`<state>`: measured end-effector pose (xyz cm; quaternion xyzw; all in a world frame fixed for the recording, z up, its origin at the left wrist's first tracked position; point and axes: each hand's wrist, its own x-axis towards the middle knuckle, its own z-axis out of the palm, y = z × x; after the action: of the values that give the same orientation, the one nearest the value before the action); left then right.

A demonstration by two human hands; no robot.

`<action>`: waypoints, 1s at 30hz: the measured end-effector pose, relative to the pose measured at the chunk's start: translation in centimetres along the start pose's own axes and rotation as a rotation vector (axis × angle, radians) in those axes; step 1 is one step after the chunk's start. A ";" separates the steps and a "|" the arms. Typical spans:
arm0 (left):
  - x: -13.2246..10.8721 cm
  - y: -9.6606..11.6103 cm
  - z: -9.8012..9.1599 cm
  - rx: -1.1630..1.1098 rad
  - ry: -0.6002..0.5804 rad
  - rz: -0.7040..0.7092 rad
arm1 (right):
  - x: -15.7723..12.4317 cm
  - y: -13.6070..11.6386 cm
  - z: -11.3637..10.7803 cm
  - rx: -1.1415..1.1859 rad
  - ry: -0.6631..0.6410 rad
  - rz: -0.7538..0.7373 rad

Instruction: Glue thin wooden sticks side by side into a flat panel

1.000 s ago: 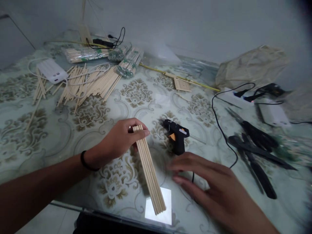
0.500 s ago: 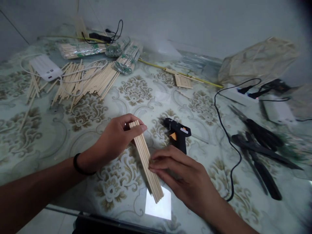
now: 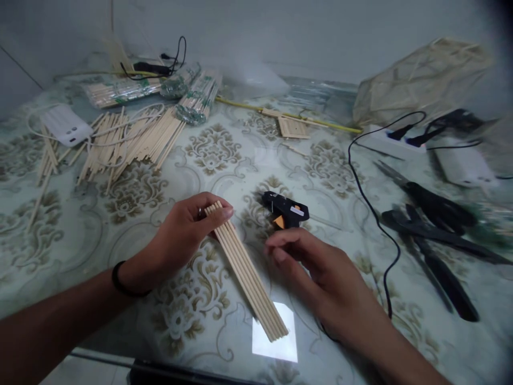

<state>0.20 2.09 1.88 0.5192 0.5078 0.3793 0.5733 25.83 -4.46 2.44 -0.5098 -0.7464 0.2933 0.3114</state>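
Over the surface's (image 3: 248,166) near middle slant my sticks (image 3: 250,272); they could fan apart if my left fingers (image 3: 220,215), clamped on their far end, pinched unevenly. The gun (image 3: 284,205), just beyond, could be knocked by my right fingers (image 3: 298,237), parted and empty.

I find the lower grip of the glue gun (image 3: 282,204) hidden behind my right hand (image 3: 320,270), and part of my left hand (image 3: 184,227) out of sight beneath the row of sticks (image 3: 250,272). My left forearm (image 3: 68,315) is cut off at the lower left, my right forearm (image 3: 396,345) by the bottom edge. Any print on the gun's white label (image 3: 297,210) is too small to read, and the green-marked packet (image 3: 499,216) at the right edge is blurred.
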 end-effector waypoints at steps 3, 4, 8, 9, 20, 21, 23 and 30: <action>-0.3 0.1 0.0 -0.040 -0.033 -0.006 | -0.1 -0.9 0.2 0.059 -0.015 0.002; -0.4 0.1 0.0 -0.055 -0.044 -0.008 | -0.1 -1.2 0.3 0.080 -0.031 0.014; -0.7 0.2 -0.1 -0.100 -0.087 -0.015 | -0.3 -1.6 0.6 0.145 -0.177 0.152; -0.8 0.3 -0.1 -0.109 -0.105 -0.015 | -0.3 -1.6 0.7 0.160 -0.205 0.184; -1.2 1.2 0.2 -0.023 -0.312 -0.068 | -0.7 -1.5 1.0 0.263 -0.283 0.248; -1.3 1.3 0.2 -0.019 -0.318 -0.068 | -0.8 -1.5 1.1 0.269 -0.304 0.259; -1.4 1.3 0.3 -0.015 -0.333 -0.065 | -0.8 -1.6 1.3 0.295 -0.348 0.289; -2.2 1.4 0.9 -0.027 -0.396 -0.082 | -0.9 -1.7 2.1 0.329 -0.423 0.268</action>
<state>0.82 0.04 3.65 0.5548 0.4006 0.2530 0.6839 23.45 -6.11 2.26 -0.4739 -0.6632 0.5486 0.1859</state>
